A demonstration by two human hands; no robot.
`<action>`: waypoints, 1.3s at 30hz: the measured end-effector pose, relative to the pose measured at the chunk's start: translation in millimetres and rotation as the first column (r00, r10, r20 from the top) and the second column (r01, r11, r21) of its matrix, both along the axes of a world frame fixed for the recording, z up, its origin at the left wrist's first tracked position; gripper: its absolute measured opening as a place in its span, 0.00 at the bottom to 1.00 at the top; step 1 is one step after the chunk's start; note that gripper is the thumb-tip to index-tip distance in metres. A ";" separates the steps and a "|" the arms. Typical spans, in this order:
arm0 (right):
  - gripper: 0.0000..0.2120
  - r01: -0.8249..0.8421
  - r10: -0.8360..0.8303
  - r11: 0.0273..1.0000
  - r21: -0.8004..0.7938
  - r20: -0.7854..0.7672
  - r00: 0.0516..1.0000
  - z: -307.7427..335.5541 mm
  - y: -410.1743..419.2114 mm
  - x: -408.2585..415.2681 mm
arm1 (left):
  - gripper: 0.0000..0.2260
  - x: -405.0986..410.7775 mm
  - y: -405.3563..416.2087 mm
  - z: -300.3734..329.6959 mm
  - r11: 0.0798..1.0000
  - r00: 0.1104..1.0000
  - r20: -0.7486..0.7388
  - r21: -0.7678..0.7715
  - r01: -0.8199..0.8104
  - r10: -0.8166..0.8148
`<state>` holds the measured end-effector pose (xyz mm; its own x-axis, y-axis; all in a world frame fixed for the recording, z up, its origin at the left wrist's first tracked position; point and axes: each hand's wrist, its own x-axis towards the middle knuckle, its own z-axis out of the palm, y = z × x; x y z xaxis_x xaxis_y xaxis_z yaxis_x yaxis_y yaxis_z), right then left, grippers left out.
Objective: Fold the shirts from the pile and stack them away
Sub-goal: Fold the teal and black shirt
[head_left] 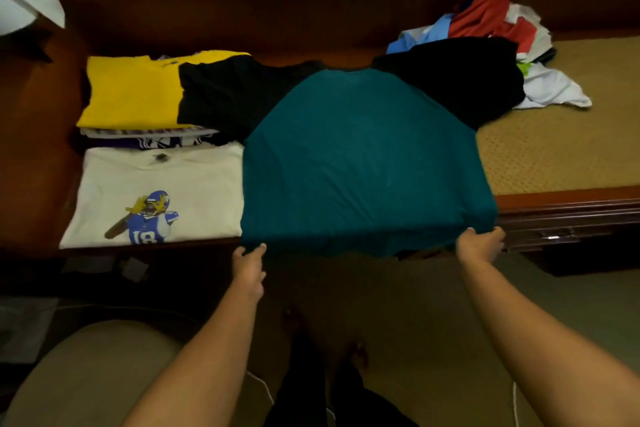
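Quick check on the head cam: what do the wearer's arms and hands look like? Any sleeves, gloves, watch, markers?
Both forearms are bare from the bottom of the frame to the wrists, with no sleeve in view. The left hand and right hand wear no gloves. No watch, band, ring or marker shows on either arm.

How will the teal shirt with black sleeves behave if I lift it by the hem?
The teal shirt probably flops: its hem already sags off the edge between the left hand and right hand. It seems light. The sleeves would likely trail.
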<state>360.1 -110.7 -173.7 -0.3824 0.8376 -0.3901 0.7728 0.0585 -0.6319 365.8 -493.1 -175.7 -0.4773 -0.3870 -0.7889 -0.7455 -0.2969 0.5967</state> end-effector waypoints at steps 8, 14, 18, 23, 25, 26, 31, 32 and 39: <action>0.14 0.014 -0.014 0.995 -0.094 0.006 1.000 -21.6 33.6 -10.3 | 0.05 13.8 7.8 21.9 0.869 0.937 -0.120 -0.429 0.248 -0.327; 0.09 -0.032 0.032 0.994 -0.100 0.000 0.999 -15.2 40.4 -11.5 | 0.05 -0.6 0.0 43.0 0.879 0.931 -0.256 -0.463 0.118 -0.260; 0.18 0.038 -0.035 0.996 -0.077 0.040 0.999 -12.1 44.8 -15.5 | 0.07 -12.9 -15.4 37.1 0.916 0.957 -0.212 -0.388 0.103 -0.197; 0.13 -0.040 0.040 0.999 0.017 0.026 0.999 -7.7 42.3 -15.9 | 0.11 -24.1 -23.1 27.5 0.895 0.964 -0.093 -0.402 0.194 -0.250; 0.14 -0.080 0.078 0.995 0.060 0.037 0.996 -4.0 47.2 -12.9 | 0.11 -27.0 -27.9 25.6 0.843 0.971 -0.050 -0.508 0.178 -0.235; 0.14 -0.099 0.096 0.992 0.075 0.047 0.994 -1.4 50.2 -11.4 | 0.12 -27.5 -31.5 24.6 0.822 0.976 -0.014 -0.542 0.176 -0.219; 0.15 -0.275 0.249 0.936 0.221 0.136 0.959 8.3 42.6 -10.0 | 0.13 -23.7 -27.4 22.9 0.554 0.927 0.143 -0.766 0.326 -0.348; 0.16 -0.337 0.307 0.896 0.290 0.146 0.940 8.1 35.7 -9.5 | 0.15 -20.8 -20.2 23.9 0.439 0.884 0.141 -0.826 0.353 -0.445; 0.26 -0.916 0.860 0.328 0.230 0.328 0.390 -10.0 -21.7 -2.7 | 0.25 -18.9 10.5 12.5 -0.143 0.331 0.562 -0.638 0.756 -0.758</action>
<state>357.3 -132.3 -183.7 -0.9518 0.0983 -0.2904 0.1913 0.9306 -0.3121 346.9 -482.6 -163.2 -0.8959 -0.0843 -0.4361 -0.1341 0.9873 0.0848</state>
